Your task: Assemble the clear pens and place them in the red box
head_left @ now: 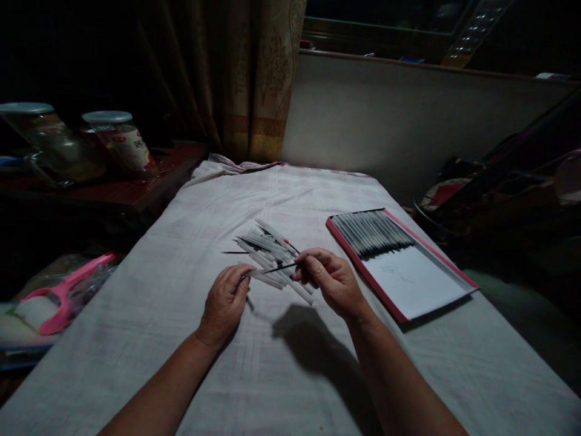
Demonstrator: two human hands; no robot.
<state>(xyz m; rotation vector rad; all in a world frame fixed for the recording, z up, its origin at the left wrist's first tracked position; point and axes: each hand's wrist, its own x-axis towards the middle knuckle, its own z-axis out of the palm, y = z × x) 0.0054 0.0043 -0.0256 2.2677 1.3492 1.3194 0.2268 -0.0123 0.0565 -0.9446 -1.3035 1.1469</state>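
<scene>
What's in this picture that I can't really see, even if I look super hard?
Head view: parts of the held pen, covered by the left hand and right hand.
Head view: how many pens are in the pile; top ones hide lower ones.
Head view: what the faint marks in the red-edged box are; too small.
Head view: the jar label's small writing; too dark and blurry.

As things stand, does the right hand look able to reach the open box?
Probably yes: only cloth shows between the right hand and the box nearby, though that hand is pinching the dark end of a pen also held by the left hand.
</scene>
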